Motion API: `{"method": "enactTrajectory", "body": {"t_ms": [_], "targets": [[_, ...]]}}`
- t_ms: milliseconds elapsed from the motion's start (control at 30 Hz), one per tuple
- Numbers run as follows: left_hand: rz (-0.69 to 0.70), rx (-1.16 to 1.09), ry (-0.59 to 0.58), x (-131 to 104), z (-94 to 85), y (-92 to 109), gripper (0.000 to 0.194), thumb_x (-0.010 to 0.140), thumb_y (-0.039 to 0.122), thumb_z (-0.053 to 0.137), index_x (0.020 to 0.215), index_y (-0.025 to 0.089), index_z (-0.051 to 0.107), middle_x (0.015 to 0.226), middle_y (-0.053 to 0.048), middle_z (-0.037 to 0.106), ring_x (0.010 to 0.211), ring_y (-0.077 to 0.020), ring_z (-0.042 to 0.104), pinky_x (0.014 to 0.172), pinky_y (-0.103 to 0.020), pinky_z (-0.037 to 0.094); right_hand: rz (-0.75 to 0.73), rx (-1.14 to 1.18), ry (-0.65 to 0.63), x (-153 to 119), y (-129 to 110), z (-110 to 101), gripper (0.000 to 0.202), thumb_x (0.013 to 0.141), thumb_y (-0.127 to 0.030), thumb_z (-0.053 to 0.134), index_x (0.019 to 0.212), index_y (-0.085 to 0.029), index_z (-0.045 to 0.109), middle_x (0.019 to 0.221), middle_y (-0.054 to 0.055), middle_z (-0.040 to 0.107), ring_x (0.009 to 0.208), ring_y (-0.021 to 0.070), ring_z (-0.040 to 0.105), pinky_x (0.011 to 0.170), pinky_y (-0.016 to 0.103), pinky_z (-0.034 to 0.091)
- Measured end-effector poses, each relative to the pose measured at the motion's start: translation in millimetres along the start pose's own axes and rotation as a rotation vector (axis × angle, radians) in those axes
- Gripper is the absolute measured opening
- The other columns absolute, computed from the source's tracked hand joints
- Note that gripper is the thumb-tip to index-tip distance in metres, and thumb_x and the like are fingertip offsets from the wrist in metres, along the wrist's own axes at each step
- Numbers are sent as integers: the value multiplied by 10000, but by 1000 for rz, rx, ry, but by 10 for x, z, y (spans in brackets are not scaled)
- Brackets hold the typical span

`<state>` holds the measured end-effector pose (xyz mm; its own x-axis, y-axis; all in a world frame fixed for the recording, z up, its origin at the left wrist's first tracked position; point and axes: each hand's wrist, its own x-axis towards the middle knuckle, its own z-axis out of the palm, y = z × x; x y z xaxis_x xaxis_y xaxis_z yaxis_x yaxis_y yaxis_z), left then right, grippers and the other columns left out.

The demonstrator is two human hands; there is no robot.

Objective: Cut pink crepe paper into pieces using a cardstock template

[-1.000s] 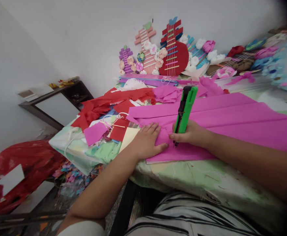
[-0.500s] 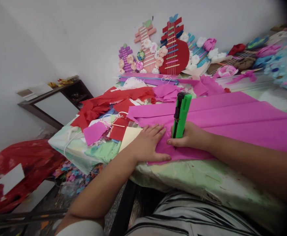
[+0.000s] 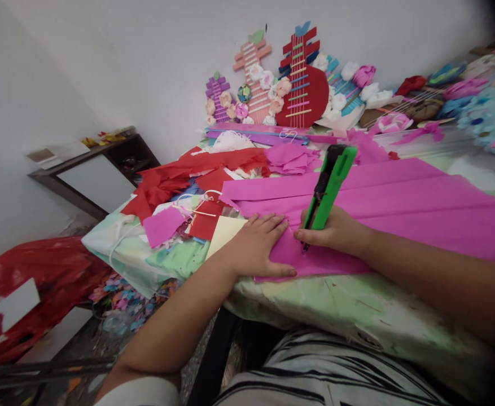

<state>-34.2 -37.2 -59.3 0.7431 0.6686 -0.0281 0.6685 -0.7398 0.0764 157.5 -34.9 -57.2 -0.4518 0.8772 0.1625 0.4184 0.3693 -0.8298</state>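
Note:
A large pink sheet lies across the table's near side, with long creases in it. My left hand rests flat on its left end, fingers spread. Just to the right, my right hand is closed around a green and black cutter. The cutter leans to the right, its tip down on the pink sheet a short way from my left thumb. A cream piece of paper sits beside my left hand, partly under the forearm.
Red scraps and a small pink piece lie at the left. Guitar-shaped crafts with paper flowers stand against the wall. A dark shelf unit is beyond the table's left side.
My right hand has shifted slightly to the right with the cutter, which now leans further to the right. My left hand has stayed almost in place.

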Motion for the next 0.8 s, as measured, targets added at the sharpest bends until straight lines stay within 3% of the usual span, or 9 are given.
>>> {"method": "enactTrajectory", "body": {"t_ms": [100,433,600,800], "targets": [[-5,10,-2,2,1,-1,918,635,711,405,1307,102,261,1379,-122,228,1266,-265,187,1036,-427,107,7,63,-62,-19,-21,-15,266,614,-417,581,597,-158,528,508,-22,499,504,94,446,495,226,357],[-12,22,-16,2,-11,-2,914,650,702,395,1318,98,236,1384,-117,214,1270,-263,178,1039,-420,95,2,-52,-167,15,55,17,316,588,-460,598,559,-165,487,499,-28,488,497,98,447,482,231,353],[0,28,-9,1,-4,-4,905,659,693,394,1319,96,232,1383,-119,217,1269,-260,179,1038,-417,98,-50,-172,-157,4,48,30,358,591,-489,583,506,-167,451,455,-43,407,459,75,372,458,226,289],[-2,32,-29,6,-14,-4,912,654,687,412,1320,94,226,1387,-121,203,1270,-262,177,1036,-425,98,-96,-185,-131,12,55,31,343,597,-485,582,541,-159,490,466,-43,407,476,76,370,475,223,285]]}}
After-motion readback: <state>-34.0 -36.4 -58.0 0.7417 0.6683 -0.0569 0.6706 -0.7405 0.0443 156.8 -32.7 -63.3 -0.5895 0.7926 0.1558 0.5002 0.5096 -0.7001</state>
